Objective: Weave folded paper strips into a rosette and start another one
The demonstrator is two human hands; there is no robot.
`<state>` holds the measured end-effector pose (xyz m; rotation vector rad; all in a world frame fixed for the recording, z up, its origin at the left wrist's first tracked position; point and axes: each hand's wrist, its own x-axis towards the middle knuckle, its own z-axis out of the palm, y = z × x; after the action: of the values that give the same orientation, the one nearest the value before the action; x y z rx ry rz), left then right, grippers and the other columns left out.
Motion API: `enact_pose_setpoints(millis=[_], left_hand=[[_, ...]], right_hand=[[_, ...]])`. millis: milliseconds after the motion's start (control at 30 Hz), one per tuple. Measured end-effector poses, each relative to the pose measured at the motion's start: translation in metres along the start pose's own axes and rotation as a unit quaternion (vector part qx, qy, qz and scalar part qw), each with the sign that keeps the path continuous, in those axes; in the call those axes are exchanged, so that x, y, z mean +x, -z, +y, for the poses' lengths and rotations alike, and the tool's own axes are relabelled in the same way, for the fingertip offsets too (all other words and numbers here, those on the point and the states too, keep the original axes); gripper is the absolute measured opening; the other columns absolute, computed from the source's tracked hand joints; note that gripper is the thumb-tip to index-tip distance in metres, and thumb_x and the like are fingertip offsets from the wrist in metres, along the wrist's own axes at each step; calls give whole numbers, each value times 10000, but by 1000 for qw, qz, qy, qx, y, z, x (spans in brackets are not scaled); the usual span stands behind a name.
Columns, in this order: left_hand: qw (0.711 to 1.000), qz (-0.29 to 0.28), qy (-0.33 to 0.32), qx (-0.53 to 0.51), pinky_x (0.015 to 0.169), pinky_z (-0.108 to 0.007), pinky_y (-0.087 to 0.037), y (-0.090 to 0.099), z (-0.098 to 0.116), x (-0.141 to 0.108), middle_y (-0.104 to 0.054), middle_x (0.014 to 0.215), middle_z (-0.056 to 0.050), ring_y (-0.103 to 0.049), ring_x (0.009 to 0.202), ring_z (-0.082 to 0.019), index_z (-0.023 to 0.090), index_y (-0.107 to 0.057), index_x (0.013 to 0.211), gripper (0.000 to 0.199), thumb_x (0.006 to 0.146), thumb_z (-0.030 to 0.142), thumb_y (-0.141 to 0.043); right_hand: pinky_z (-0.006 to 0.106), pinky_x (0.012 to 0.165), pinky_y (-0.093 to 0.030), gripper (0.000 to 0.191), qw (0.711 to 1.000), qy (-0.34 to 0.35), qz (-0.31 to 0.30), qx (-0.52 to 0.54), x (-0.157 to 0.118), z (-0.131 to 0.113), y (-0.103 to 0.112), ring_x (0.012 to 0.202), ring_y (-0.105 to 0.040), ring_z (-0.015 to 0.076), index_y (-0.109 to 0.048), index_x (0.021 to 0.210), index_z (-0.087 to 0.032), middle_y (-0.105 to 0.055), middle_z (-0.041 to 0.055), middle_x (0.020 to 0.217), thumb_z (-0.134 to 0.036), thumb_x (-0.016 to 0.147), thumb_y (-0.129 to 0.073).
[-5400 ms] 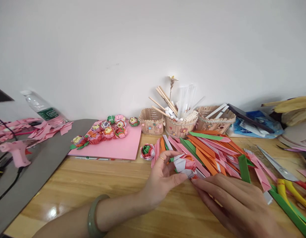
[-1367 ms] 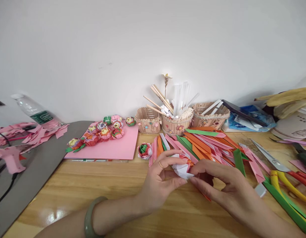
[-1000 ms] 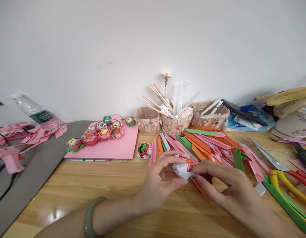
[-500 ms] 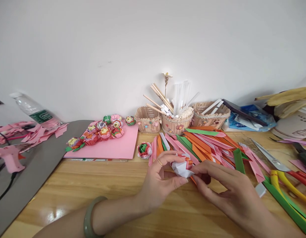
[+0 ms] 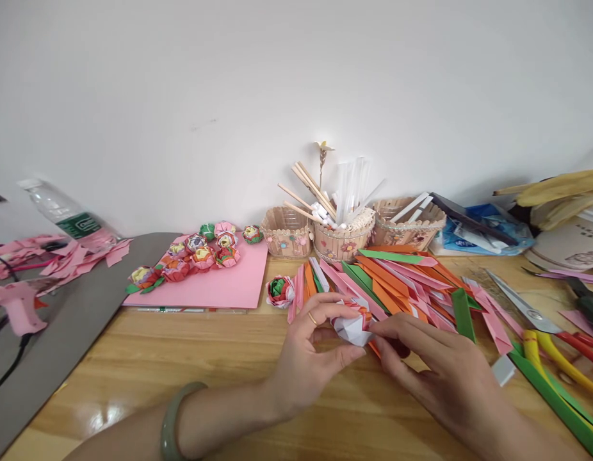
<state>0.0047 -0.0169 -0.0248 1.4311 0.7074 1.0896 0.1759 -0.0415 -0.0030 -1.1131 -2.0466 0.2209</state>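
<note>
A small folded paper flower (image 5: pixel 354 328), white outside with red and orange inside, is held up above the wooden table. My left hand (image 5: pixel 312 349) grips it from the left between thumb and fingers; a ring and a green bangle show on that side. My right hand (image 5: pixel 421 358) pinches the flower's right edge with thumb and index finger. Just beyond the hands lie folded paper strips (image 5: pixel 387 285) in orange, pink and green. Another paper flower (image 5: pixel 280 291), with a green centre, sits left of the strips.
Several finished flowers (image 5: pixel 203 256) rest on pink paper (image 5: pixel 243 282). Three wooden baskets (image 5: pixel 343 246) stand along the wall, with sticks in them. Scissors (image 5: pixel 534 314) lie at the right. A pink glue gun (image 5: pixel 18 306) and a bottle (image 5: pixel 61 211) are at the left.
The right fingertips have shifted slightly at the flower's edge, and the flower has tilted a little. Both hands still hold it in nearly the same place.
</note>
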Motion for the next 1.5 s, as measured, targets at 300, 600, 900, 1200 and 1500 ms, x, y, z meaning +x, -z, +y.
enact_pose_setpoints(millis=[300, 600, 900, 1200, 1500], left_hand=[[1000, -11, -14, -10, 795, -281, -487, 1, 0, 0, -473, 1146, -42, -554, 959, -165, 268, -614, 985, 326, 686, 169, -694], [1000, -14, -6, 12, 798, -288, -488, 2, 0, 0, -475, 1133, -43, -539, 976, -172, 268, -620, 976, 313, 684, 181, -696], [1000, 6, 3, 20, 819, -308, -486, 1, -1, 0, -485, 1139, -69, -527, 1028, -201, 235, -623, 964, 292, 683, 206, -697], [999, -31, 1, -10, 792, -313, -498, 2, -2, -1, -474, 1141, -55, -562, 949, -183, 263, -637, 975, 329, 662, 195, -714], [1000, -28, 12, -8, 809, -320, -494, 1, -3, 0, -489, 1119, -61, -551, 979, -195, 257, -652, 955, 333, 637, 198, -733]], right_hand=[[199, 464, -443, 238, 946, -181, -150, 225, 14, 0, 16, 521, -542, 110, -656, 731, -185, -596, 4, 601, -323, 844, -497], [209, 482, -386, 209, 957, -186, -151, 161, 12, 3, 10, 533, -496, 108, -578, 660, -182, -553, -20, 579, -319, 814, -546], [215, 533, -439, 219, 973, -114, -153, 128, 11, 1, 13, 606, -564, 124, -590, 779, -202, -612, 11, 688, -255, 896, -413], [211, 430, -362, 232, 941, -218, -184, 181, 16, 0, 15, 481, -470, 110, -628, 619, -195, -546, -22, 514, -337, 786, -552], [203, 430, -317, 226, 908, -280, -194, 242, 13, 2, 13, 473, -400, 91, -604, 613, -178, -473, -43, 500, -356, 750, -586]])
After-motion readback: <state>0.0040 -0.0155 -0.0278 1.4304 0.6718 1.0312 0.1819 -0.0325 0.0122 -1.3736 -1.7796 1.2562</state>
